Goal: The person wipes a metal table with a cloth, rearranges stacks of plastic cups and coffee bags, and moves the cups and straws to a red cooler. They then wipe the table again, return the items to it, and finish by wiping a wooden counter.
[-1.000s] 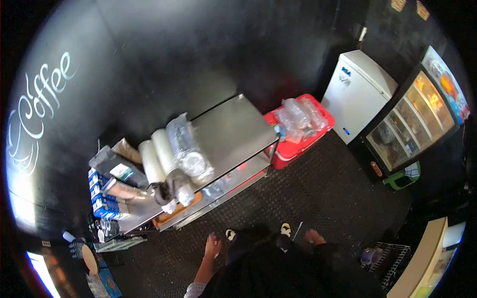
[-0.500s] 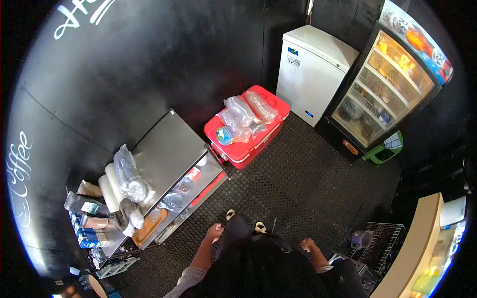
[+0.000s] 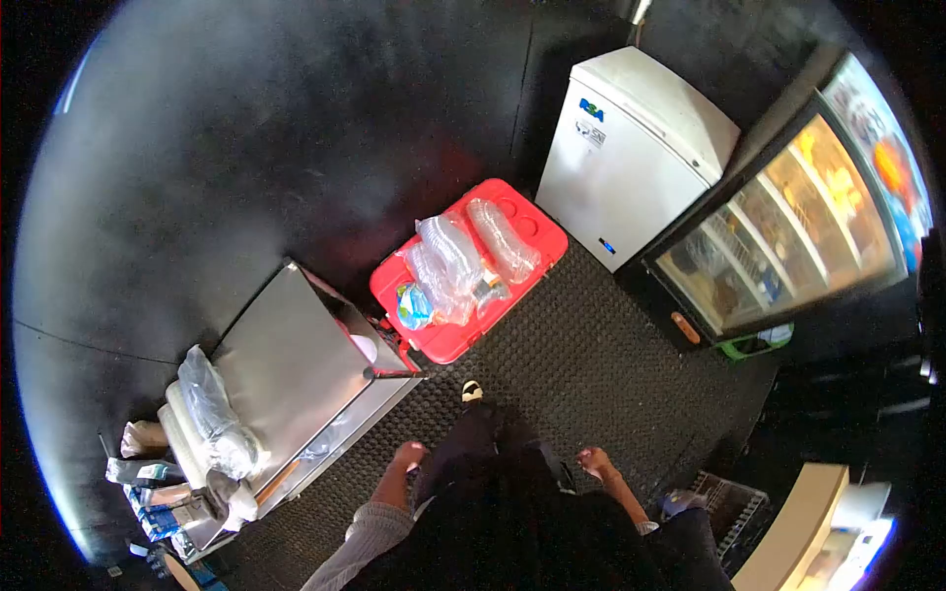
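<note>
My left hand (image 3: 409,456) hangs low beside my dark trousers, its fingers curled in and nothing visible in them. On the other side, my right hand (image 3: 594,461) is also held low over the floor, fingers curled, with no object showing. Neither hand touches anything. Ahead stands a red cooler box (image 3: 448,343), the nearest large thing in front of me. On its lid lie clear plastic sleeves of what look like stacked cups or lids (image 3: 448,254) and a blue-and-white round pack (image 3: 414,306).
A steel table (image 3: 286,345) at left bears plastic-wrapped sleeves (image 3: 212,414) and packets. Further ahead are a white chest freezer (image 3: 621,148) and a glass-door display fridge (image 3: 778,227). A wire rack (image 3: 734,512) and a tan counter (image 3: 793,532) stand at right. Black textured matting (image 3: 552,345) covers the floor.
My view has moved forward and turned, bringing the cooler box and table nearer. Both hands still hang low with curled fingers; one shoe now shows instead of two.
</note>
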Demonstrator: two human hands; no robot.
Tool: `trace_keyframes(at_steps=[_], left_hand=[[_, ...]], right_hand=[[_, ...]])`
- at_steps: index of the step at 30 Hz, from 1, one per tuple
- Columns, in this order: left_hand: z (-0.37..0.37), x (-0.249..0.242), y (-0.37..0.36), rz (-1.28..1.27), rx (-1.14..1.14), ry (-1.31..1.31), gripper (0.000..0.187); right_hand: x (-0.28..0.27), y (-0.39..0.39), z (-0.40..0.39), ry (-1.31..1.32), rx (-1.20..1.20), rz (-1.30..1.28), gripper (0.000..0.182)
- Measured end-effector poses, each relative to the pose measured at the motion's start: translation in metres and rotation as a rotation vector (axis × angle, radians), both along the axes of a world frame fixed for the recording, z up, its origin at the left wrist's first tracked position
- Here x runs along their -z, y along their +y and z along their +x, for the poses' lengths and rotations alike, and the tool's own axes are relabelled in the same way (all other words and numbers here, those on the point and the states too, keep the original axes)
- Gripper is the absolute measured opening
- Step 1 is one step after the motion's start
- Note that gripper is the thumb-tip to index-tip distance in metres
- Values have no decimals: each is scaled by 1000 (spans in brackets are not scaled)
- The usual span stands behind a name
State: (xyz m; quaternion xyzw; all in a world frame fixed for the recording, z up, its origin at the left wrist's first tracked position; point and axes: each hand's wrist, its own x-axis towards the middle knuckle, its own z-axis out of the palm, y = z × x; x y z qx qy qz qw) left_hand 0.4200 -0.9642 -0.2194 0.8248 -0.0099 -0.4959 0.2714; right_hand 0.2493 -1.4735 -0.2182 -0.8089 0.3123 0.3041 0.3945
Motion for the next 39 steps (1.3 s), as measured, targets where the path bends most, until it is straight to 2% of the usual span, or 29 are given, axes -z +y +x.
trace_keyframes(at_steps=[1,3,4,5,6,7,8,10,12,13,15,16,17,18,19,20,21,23,24,25,27,28,29,31,33,35,36,37,39], left_hand=[[22,-5,-14,25,-204,27,33],[65,-6,-38,-64,-225,-343,32],[78,56,-37,-57,24,-931,32],[105,27,-56,-360,-261,-623,37],[138,-11,-86,-395,-614,-365,40],[171,-45,-118,-423,-959,-98,42],[194,-50,-138,-416,-975,-98,42],[241,-50,-167,-527,-1045,-285,46],[279,-57,-196,-507,-1147,-297,52],[299,-58,-206,-517,-1210,-303,55],[327,-59,-225,-426,-1288,-368,64],[330,-21,-222,-497,-1258,-428,71],[335,-15,-222,-479,-1273,-425,71],[343,-11,-225,-406,-1299,-345,70],[348,-10,-230,-336,-1323,-265,70],[347,-10,-237,-309,-1302,-334,66],[351,-29,-239,-306,-1314,-334,66],[364,-84,-243,-461,-1347,-25,70],[362,-66,-238,-566,-1272,-121,66],[355,-49,-237,-559,-1279,-124,66],[353,-48,-242,-471,-1237,-483,64],[350,-49,-241,-442,-1250,-451,64],[351,-53,-242,-441,-1256,-449,64],[353,-60,-242,-479,-1255,-421,65],[357,-76,-245,-517,-1284,-443,62],[360,-91,-246,-608,-1358,-419,56],[359,-96,-247,-657,-1356,-448,50],[358,-100,-248,-660,-1356,-458,50],[359,-123,-249,-708,-1401,-406,47]], right_hand=[[-26,-4,33,-53,-34,-49,11],[-68,-12,109,-210,-118,-70,14],[-80,-12,143,-317,-163,-42,15],[-98,-8,180,-276,-147,33,17],[-111,0,222,-243,-131,103,19],[-102,6,258,-348,-188,167,23],[-92,14,294,-456,-244,233,27],[-107,44,373,-372,-204,378,33],[-83,69,440,-389,-360,316,38],[-81,86,465,-320,-166,419,41],[-20,105,505,-368,-282,455,38],[-4,114,520,-250,-242,613,36],[5,125,529,-130,-198,764,36],[2,139,530,-113,-207,773,36],[-5,153,528,-20,113,780,34],[-20,164,528,72,433,767,34],[-52,170,531,93,490,751,33],[-7,179,525,120,660,850,27],[-5,176,527,139,547,939,23],[-3,176,527,147,543,942,23],[-8,178,531,53,500,983,22],[-12,181,533,-92,469,989,22],[-18,184,536,-87,465,986,22],[-31,187,546,-358,375,809,23],[-18,189,557,-425,281,743,20],[-13,190,572,-484,222,554,17],[-33,187,586,-468,264,707,14],[-56,181,595,-680,200,665,18],[-90,174,616,-634,348,762,19]])
